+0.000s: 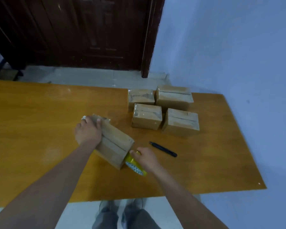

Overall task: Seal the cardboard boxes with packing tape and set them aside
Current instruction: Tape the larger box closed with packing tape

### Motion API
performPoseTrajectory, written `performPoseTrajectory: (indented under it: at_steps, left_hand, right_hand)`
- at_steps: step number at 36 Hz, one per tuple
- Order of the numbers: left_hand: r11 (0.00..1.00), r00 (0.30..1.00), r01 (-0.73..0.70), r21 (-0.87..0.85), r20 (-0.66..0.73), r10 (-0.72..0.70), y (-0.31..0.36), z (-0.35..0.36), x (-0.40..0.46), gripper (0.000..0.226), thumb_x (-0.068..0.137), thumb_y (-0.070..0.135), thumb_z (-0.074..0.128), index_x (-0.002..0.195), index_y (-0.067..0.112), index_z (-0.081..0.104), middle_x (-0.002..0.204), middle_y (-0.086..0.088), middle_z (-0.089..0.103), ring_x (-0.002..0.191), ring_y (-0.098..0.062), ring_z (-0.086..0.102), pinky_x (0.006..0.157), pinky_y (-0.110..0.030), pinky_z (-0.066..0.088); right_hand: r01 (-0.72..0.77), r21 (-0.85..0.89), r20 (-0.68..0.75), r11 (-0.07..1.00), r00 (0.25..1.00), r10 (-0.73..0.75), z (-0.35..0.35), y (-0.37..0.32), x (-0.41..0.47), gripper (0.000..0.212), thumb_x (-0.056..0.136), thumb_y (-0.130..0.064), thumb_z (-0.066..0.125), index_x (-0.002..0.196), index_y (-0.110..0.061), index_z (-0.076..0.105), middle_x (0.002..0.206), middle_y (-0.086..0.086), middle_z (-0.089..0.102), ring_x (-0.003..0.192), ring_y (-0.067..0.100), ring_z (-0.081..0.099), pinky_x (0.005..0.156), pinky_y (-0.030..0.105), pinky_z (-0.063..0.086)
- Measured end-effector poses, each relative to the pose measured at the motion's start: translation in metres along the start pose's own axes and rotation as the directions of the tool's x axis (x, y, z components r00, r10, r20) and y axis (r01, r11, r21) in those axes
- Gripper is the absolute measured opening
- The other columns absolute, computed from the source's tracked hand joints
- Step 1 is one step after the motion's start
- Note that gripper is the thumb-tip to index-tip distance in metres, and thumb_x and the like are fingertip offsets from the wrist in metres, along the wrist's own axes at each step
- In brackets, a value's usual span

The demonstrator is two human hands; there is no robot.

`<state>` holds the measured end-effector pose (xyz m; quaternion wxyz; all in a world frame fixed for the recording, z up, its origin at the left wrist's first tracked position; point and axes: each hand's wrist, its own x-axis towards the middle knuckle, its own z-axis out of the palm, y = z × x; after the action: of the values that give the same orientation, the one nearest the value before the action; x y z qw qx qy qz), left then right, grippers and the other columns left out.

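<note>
A cardboard box (pixel 114 146) lies at an angle on the orange table (pixel 40 113), its top seam facing up. My left hand (pixel 87 130) grips its far end, thumb over the top and fingers round the edge. At the box's near end my right hand (pixel 147 158) holds a yellow roll of packing tape (pixel 135 166), pressed against the box's side. Several taped boxes (pixel 163 109) stand together at the back right of the table.
A black utility knife (pixel 163 149) lies on the table just right of my right hand. The table's right edge runs close to a blue wall (pixel 238 47). A dark wooden door (pixel 73 30) stands behind the table.
</note>
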<state>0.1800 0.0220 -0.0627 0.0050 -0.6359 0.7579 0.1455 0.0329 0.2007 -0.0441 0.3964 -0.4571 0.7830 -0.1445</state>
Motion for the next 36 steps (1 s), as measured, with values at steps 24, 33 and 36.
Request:
performPoseTrajectory:
  at_steps: [24,33,36]
  left_hand:
    - [0.977,0.978,0.173,0.126,-0.136,-0.156,0.022,0.012,0.013,0.06,0.102,0.049,0.016,0.136,0.003,0.036,0.133,-0.019,0.045,0.119,-0.038,0.044,0.093,-0.046,0.033]
    - [0.982,0.981,0.156,0.104,-0.136,-0.141,0.021,0.013,0.016,0.054,0.103,0.046,0.018,0.138,0.008,0.035,0.136,-0.013,0.043,0.125,-0.034,0.041,0.097,-0.044,0.032]
    - [0.985,0.981,0.143,0.094,-0.143,-0.129,0.02,0.01,0.018,0.056,0.102,0.047,0.019,0.138,0.007,0.036,0.137,-0.013,0.044,0.125,-0.034,0.04,0.098,-0.045,0.032]
  right_hand:
    - [0.169,0.343,-0.133,0.924,0.983,-0.13,0.021,0.031,0.001,0.04,0.081,-0.059,0.042,0.066,-0.023,0.05,0.044,-0.009,0.035,0.039,0.006,0.027,0.041,0.019,0.021]
    - [0.152,0.4,-0.156,0.904,0.983,-0.096,0.026,0.033,0.002,0.051,0.079,-0.066,0.048,0.071,-0.016,0.054,0.05,-0.001,0.043,0.043,0.01,0.036,0.042,0.026,0.03]
    - [0.152,0.389,-0.171,0.909,0.981,-0.092,0.024,0.028,0.002,0.049,0.075,-0.066,0.041,0.077,-0.02,0.057,0.059,0.012,0.053,0.045,0.028,0.045,0.04,0.037,0.037]
